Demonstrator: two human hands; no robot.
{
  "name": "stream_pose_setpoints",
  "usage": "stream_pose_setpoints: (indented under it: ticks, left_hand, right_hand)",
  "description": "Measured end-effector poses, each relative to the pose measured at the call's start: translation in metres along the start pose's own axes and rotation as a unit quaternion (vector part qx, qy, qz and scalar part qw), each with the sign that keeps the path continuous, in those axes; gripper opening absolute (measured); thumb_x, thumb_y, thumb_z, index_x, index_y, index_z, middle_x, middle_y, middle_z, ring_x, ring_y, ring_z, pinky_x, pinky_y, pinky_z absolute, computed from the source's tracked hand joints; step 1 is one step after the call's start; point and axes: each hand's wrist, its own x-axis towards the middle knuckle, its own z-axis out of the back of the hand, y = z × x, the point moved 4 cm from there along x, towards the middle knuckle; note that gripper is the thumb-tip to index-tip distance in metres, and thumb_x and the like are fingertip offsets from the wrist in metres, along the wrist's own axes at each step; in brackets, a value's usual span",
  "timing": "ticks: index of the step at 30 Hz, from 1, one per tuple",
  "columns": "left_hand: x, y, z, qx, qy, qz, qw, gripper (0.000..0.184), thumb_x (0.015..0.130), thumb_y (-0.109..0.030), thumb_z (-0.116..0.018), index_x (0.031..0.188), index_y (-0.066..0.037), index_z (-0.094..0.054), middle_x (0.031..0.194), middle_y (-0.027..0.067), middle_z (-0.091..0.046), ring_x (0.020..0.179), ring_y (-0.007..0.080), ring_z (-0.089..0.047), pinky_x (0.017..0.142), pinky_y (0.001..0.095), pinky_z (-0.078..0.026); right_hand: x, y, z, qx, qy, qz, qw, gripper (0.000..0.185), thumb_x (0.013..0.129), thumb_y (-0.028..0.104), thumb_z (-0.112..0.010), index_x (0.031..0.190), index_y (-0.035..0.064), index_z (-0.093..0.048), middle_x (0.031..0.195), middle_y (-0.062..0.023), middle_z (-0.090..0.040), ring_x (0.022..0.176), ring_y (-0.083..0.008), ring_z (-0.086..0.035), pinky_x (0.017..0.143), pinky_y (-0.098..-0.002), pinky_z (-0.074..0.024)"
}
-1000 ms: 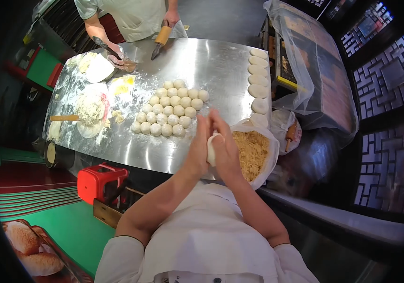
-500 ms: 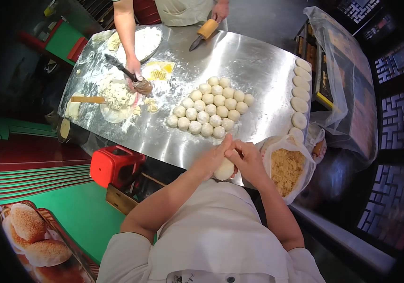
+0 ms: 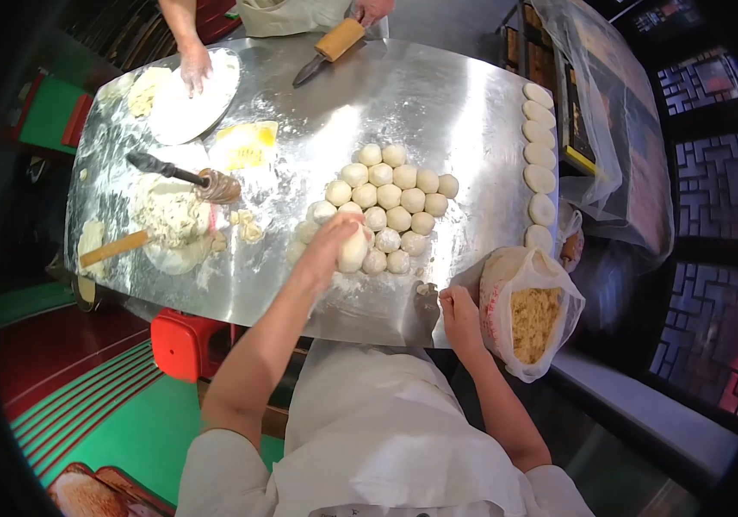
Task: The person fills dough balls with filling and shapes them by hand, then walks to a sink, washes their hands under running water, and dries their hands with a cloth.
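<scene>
1. Just left of the centre of the frame, the person's left hand [image 3: 331, 239] is curled around a white dough piece [image 3: 353, 252], which shows on its right side, at the lower left of a cluster of dough balls [image 3: 389, 196].
2. Right of centre, the right hand [image 3: 460, 315] is near the front edge of the metal worktop [image 3: 442, 103], fingers bent inward; I cannot tell whether it holds anything.
3. Just beside that hand, to its right, a plastic bag [image 3: 498, 297] stands open, with crumbly brown filling [image 3: 534, 323] inside.
4. Along the worktop's right edge, 7 flattened dough discs [image 3: 539, 155] lie in 1 row.
5. At the upper left, a co-worker's hand [image 3: 196, 71] reaches over a floury round tray [image 3: 228, 86]; their other hand [image 3: 374, 9], at top centre, is by a wooden roller [image 3: 340, 40].
6. At the left, a dark-handled tool [image 3: 167, 169] and a wooden stick [image 3: 115, 247] lie by a dough mass [image 3: 162, 211].
</scene>
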Motion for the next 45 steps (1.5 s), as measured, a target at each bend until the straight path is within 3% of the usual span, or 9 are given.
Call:
stream_pose_setpoints:
  ticks: [3,6,10,12,18,28,35,42,45]
  left_hand:
    - [0.075,-0.058,-0.013,0.261,0.021,-0.025,0.965,0.053,0.094,-0.031,-0.054,0.14,-0.008,-0.042,0.141,0.0202,-0.044,0.131,0.0302,-0.043,0.112,0.0436,-0.031]
    - [0.152,-0.091,-0.048,0.393,-0.038,-0.175,0.902,0.066,0.089,-0.048,-0.058,0.14,-0.01,-0.044,0.137,0.0195,-0.05,0.119,0.0352,-0.053,0.101,0.045,-0.043]
    - [0.212,-0.075,-0.076,0.52,0.035,-0.202,0.829,0.069,0.087,-0.056,-0.057,0.136,-0.009,-0.048,0.134,0.0192,-0.052,0.121,0.0353,-0.051,0.104,0.0503,-0.036]
    - [0.219,-0.051,-0.083,0.746,0.066,-0.132,0.649,0.058,0.091,-0.053,-0.052,0.128,-0.008,-0.054,0.129,0.015,-0.055,0.124,0.0311,-0.047,0.11,0.0539,-0.025]
    - [0.134,-0.04,-0.057,0.517,-0.069,-0.397,0.755,0.031,0.096,-0.029,-0.051,0.115,-0.009,-0.063,0.127,0.0082,-0.057,0.128,0.0258,-0.045,0.115,0.0529,-0.012]
    - [-0.088,0.038,0.028,0.417,-0.137,-0.303,0.846,0.026,0.091,-0.007,-0.052,0.113,-0.004,-0.064,0.127,0.0142,-0.056,0.122,0.0309,-0.048,0.107,0.0439,-0.032]
    - [-0.131,0.068,0.03,0.292,-0.207,-0.198,0.912,0.026,0.09,-0.003,-0.052,0.115,-0.003,-0.062,0.127,0.0146,-0.055,0.114,0.0309,-0.054,0.098,0.0388,-0.043]
    - [-0.12,0.041,0.176,0.465,-0.379,-0.296,0.743,0.034,0.084,-0.008,-0.061,0.117,0.0,-0.058,0.125,0.019,-0.055,0.116,0.0365,-0.051,0.101,0.0424,-0.039]
    - [-0.083,0.013,0.21,0.48,-0.358,-0.29,0.747,0.041,0.082,-0.012,-0.066,0.12,0.0,-0.057,0.125,0.0193,-0.054,0.119,0.0361,-0.047,0.103,0.0437,-0.037]
  right_hand:
    - [-0.017,-0.013,-0.001,-0.06,-0.056,-0.003,0.997,0.01,0.088,-0.002,-0.055,0.097,0.0013,-0.053,0.091,-0.0171,-0.054,0.082,-0.0363,-0.058,0.07,-0.0424,-0.0474]
    - [-0.029,-0.023,-0.006,-0.053,-0.1,-0.041,0.993,0.009,0.088,-0.003,-0.055,0.096,0.0014,-0.054,0.091,-0.0175,-0.055,0.082,-0.0365,-0.058,0.07,-0.0429,-0.0473]
    - [-0.032,-0.041,-0.02,-0.078,-0.154,-0.072,0.982,0.011,0.09,-0.001,-0.054,0.101,0.001,-0.053,0.094,-0.018,-0.057,0.085,-0.0378,-0.059,0.074,-0.0425,-0.0492]
    - [-0.031,-0.053,-0.022,-0.111,-0.135,-0.109,0.979,0.019,0.091,0.001,-0.055,0.109,0.0006,-0.053,0.103,-0.0188,-0.056,0.094,-0.0377,-0.058,0.078,-0.0433,-0.0494]
    - [0.014,-0.028,-0.041,-0.12,-0.095,-0.142,0.978,0.049,0.082,0.011,-0.07,0.126,0.0055,-0.048,0.117,-0.0184,-0.049,0.107,-0.0373,-0.053,0.083,-0.0447,-0.0484]
    - [0.045,-0.021,-0.073,-0.148,-0.053,0.055,0.986,0.037,0.078,0.008,-0.07,0.113,0.0086,-0.057,0.11,-0.0126,-0.054,0.097,-0.0324,-0.06,0.077,-0.043,-0.0516]
    - [0.047,-0.023,-0.07,-0.097,-0.084,0.024,0.991,0.016,0.081,0.009,-0.068,0.097,0.0067,-0.065,0.1,-0.0144,-0.057,0.089,-0.0349,-0.061,0.074,-0.0417,-0.0489]
    - [0.007,-0.013,-0.043,-0.038,-0.078,0.036,0.996,0.01,0.083,0.005,-0.065,0.093,0.0031,-0.061,0.091,-0.0145,-0.056,0.077,-0.0317,-0.058,0.07,-0.0397,-0.0472]
    - [-0.003,0.048,-0.065,0.02,-0.002,0.094,0.995,0.01,0.085,0.001,-0.063,0.093,0.0022,-0.058,0.088,-0.0107,-0.054,0.073,-0.0229,-0.055,0.064,-0.0329,-0.0467]
